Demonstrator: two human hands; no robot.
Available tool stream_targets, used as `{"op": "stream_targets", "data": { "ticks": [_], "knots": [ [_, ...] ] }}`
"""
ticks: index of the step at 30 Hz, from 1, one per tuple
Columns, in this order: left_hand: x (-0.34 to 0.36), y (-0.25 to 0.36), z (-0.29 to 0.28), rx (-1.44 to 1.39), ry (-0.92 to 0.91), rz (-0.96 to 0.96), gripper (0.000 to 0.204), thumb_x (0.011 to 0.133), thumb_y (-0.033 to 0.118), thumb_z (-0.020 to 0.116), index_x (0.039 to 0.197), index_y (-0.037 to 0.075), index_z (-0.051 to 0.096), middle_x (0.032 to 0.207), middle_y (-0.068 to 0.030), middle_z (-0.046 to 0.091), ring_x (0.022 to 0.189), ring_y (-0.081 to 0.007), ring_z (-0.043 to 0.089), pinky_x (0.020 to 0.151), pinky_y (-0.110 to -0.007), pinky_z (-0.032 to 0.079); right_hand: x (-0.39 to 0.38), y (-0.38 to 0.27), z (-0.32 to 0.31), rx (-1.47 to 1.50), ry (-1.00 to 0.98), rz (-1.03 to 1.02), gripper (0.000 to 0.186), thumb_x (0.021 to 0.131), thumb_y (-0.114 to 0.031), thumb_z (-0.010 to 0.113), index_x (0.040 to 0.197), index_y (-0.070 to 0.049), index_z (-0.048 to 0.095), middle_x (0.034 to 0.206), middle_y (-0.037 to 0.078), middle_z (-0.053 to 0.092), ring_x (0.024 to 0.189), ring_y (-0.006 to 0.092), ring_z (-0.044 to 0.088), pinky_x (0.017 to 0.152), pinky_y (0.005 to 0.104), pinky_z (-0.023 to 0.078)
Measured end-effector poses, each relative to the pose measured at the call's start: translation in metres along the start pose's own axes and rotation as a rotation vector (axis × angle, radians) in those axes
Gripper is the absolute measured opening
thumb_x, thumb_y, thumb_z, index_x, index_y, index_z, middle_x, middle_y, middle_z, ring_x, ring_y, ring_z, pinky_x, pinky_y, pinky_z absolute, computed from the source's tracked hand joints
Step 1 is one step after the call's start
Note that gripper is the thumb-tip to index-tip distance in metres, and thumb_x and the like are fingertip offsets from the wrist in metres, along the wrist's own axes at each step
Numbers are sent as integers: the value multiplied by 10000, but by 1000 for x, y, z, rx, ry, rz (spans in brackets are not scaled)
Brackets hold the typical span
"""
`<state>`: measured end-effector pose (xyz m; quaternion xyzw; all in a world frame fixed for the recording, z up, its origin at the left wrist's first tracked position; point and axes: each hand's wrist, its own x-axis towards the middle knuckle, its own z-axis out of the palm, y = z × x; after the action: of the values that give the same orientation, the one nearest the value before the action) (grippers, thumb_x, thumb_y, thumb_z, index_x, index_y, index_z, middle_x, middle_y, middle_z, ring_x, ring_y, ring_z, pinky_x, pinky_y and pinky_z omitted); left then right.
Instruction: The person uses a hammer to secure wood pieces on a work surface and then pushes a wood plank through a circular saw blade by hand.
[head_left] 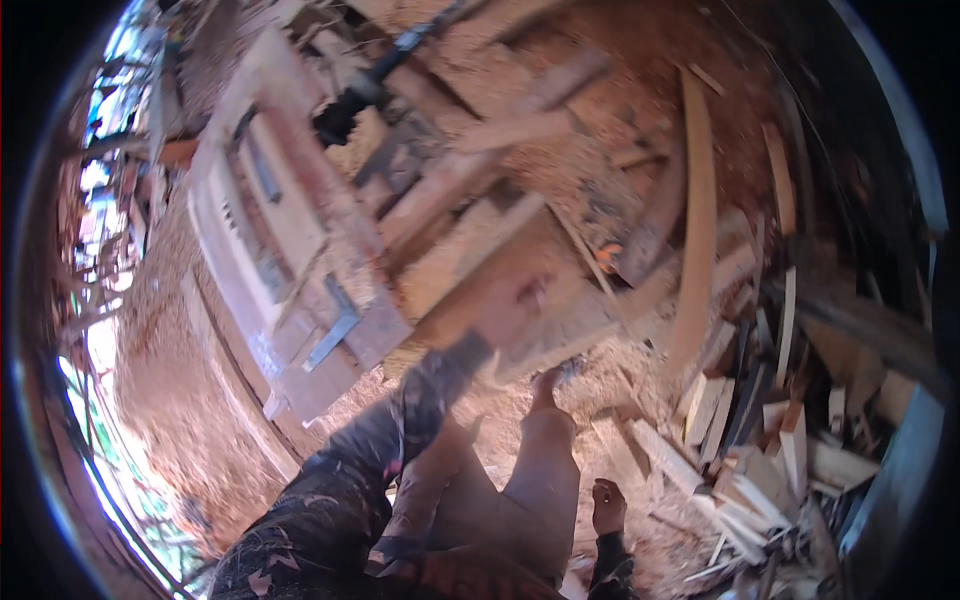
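Observation:
My left hand [515, 308] reaches forward over a wide wooden board [575, 290] lying on the ground in front of me. Motion smears its fingers, so I cannot tell whether it touches the board or holds anything. At my right side hangs my right hand [608, 506], its fingers loosely curled with nothing visible in them. Left of the board stands a low wooden workbench [370, 335]. A metal square [332, 340] rests on its near end, and a pale wooden piece [285, 190] lies farther along it.
A long curved plank [695, 220] lies to the right of the board, near a small orange object [607, 257]. Piled offcuts [720, 420] fill the right side. A black tool [350, 108] sits beyond the bench. Sawdust [170, 400] covers the ground.

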<state>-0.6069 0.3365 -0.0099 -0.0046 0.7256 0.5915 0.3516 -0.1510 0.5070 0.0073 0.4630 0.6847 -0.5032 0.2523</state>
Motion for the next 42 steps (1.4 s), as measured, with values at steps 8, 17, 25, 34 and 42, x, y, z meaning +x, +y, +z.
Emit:
{"op": "stream_targets", "data": {
  "ticks": [8,17,25,34,42],
  "knots": [
    [-185,19,-118,-87,61,-129,161,978,78,653,1121,7,630,1009,-42,668,928,-120,652,832,-292,547,46,-242,76,-111,-64,-443,256,952,-198,666,1142,-28,686,1002,137,717,841,213,687,713,339,552],
    [-274,-29,-329,-204,440,44,157,983,104,649,1098,-3,653,996,-38,654,929,-96,623,837,-265,513,49,-454,242,-289,-107,-672,231,976,-205,628,1068,-2,688,910,178,719,799,260,703,721,350,536],
    [-210,-59,-589,-161,1085,209,202,1021,169,607,1132,8,656,933,-33,658,849,-104,609,770,-276,512,96,-673,478,-606,282,-1286,363,945,-280,624,1175,-4,569,1088,215,607,1039,405,586,926,484,472],
    [-31,-40,-822,-24,1208,402,236,929,214,723,999,-8,691,831,-99,708,791,-175,676,735,-321,530,149,-776,580,-756,72,-1124,437,988,-446,606,1071,-18,577,980,262,642,961,477,615,838,534,489],
    [58,-16,-871,167,1189,349,251,921,211,730,1088,24,751,963,-129,763,844,-169,714,767,-299,547,131,-804,606,-1044,275,-1228,438,953,-449,655,1027,-22,591,962,233,654,931,448,658,806,534,519]
  ]
}}
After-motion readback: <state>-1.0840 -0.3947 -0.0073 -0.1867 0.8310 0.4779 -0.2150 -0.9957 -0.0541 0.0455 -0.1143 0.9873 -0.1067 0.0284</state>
